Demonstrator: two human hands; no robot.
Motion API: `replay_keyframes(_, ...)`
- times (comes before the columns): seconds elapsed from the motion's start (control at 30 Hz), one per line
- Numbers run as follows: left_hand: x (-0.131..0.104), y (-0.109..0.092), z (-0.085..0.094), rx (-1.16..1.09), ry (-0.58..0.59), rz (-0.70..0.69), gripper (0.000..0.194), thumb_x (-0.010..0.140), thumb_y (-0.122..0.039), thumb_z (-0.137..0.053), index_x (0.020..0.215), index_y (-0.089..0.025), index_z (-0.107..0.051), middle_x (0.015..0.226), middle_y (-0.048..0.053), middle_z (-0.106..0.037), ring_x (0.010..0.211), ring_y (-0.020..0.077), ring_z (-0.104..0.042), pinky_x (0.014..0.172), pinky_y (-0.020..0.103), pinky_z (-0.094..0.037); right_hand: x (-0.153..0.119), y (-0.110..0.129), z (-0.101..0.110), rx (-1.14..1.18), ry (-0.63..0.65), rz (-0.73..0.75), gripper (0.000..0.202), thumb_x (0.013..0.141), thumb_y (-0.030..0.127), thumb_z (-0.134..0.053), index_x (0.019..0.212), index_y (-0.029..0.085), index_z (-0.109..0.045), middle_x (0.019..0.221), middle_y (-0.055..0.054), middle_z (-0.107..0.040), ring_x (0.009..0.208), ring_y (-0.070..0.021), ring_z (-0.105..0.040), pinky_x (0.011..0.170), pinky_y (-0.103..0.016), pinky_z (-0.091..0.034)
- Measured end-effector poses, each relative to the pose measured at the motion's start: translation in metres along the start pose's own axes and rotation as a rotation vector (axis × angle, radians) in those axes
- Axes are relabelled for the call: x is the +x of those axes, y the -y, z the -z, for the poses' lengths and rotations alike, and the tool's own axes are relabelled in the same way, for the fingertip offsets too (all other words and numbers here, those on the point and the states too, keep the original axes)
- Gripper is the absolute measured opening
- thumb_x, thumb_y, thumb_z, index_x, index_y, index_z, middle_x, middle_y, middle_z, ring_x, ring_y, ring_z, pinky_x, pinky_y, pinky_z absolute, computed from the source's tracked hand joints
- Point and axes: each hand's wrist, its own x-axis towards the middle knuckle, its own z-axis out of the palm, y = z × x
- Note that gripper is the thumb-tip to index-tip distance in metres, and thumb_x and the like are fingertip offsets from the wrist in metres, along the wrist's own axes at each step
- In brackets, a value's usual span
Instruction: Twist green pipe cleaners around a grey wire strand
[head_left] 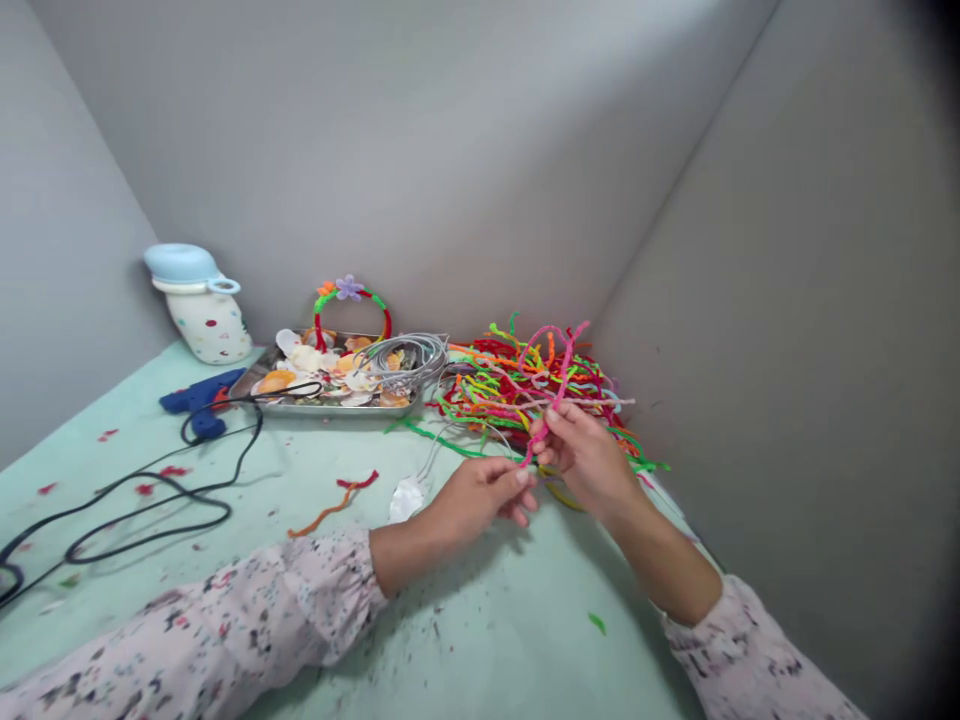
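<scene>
Between my two hands is a pink pipe cleaner [564, 375], its long end rising in a loop over the pile behind. My right hand [589, 455] pinches it partway along. Lower down, my left hand [487, 490] has thumb and finger closed on its short end. Just beyond my hands lies a heap of multicoloured pipe cleaners [480, 385]. Left of my left hand, a white shell-like piece [406, 498] rests on the table with thin grey wire running from it.
A metal tray [337, 411] holds shells and a coil of grey wire [412, 358]. A pipe-cleaner hoop with flowers [349, 290] stands behind it. Leftward are a blue glue gun [202, 395], its black cable [217, 495] and a white bottle [210, 320]. Orange-red pipe cleaner scraps [334, 505] lie nearer.
</scene>
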Motion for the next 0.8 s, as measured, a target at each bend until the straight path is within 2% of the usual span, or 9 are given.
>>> replay_keyframes(0.1,-0.012,0.0,0.003,-0.002,-0.046,0.05,0.032,0.082,-0.042,-0.056,0.083,-0.01,-0.061,0.07,0.004,-0.063,0.05,0.0073,-0.053,0.054,0.021,-0.041,-0.013,-0.013,-0.004,0.055,-0.066,0.014,0.022,0.077,0.037,-0.068,0.078,0.018,-0.057,0.072,0.002,-0.063,0.054,-0.0071,-0.056,0.048,-0.016,-0.047)
replay_keyframes(0.37,-0.038,0.016,0.002,0.078,-0.057,0.149,0.025,0.079,-0.038,-0.057,0.076,-0.013,-0.055,0.064,0.0,-0.061,0.035,0.0041,-0.045,0.038,0.018,-0.035,-0.052,-0.042,-0.007,0.098,-0.207,0.106,0.016,0.082,0.035,-0.063,0.081,0.021,-0.056,0.078,0.001,-0.062,0.058,-0.01,-0.056,0.048,-0.02,-0.048)
replay_keyframes(0.53,-0.038,0.019,0.0,0.114,-0.037,0.178,0.019,0.079,-0.033,-0.055,0.079,-0.014,-0.054,0.065,-0.003,-0.059,0.034,0.0037,-0.047,0.034,0.016,-0.033,-0.053,-0.051,-0.004,0.115,-0.234,0.154,0.014,0.085,0.033,-0.061,0.079,0.021,-0.055,0.078,0.002,-0.061,0.058,-0.0084,-0.056,0.05,-0.018,-0.048)
replay_keyframes(0.67,-0.035,0.02,0.001,0.122,-0.03,0.202,0.013,0.079,-0.027,-0.054,0.08,-0.014,-0.055,0.065,-0.003,-0.059,0.035,0.0041,-0.049,0.035,0.016,-0.035,-0.049,-0.054,-0.003,0.14,-0.251,0.134,0.015,0.085,0.034,-0.061,0.08,0.021,-0.055,0.077,0.002,-0.061,0.056,-0.0076,-0.056,0.049,-0.017,-0.047)
replay_keyframes(0.8,-0.034,0.023,0.003,0.102,-0.013,0.22,0.016,0.078,-0.028,-0.056,0.087,-0.014,-0.055,0.063,-0.004,-0.058,0.034,0.0053,-0.051,0.035,0.016,-0.035,-0.046,-0.056,-0.001,0.159,-0.254,0.123,0.015,0.084,0.034,-0.062,0.08,0.021,-0.055,0.077,0.002,-0.061,0.055,-0.0073,-0.056,0.049,-0.017,-0.047)
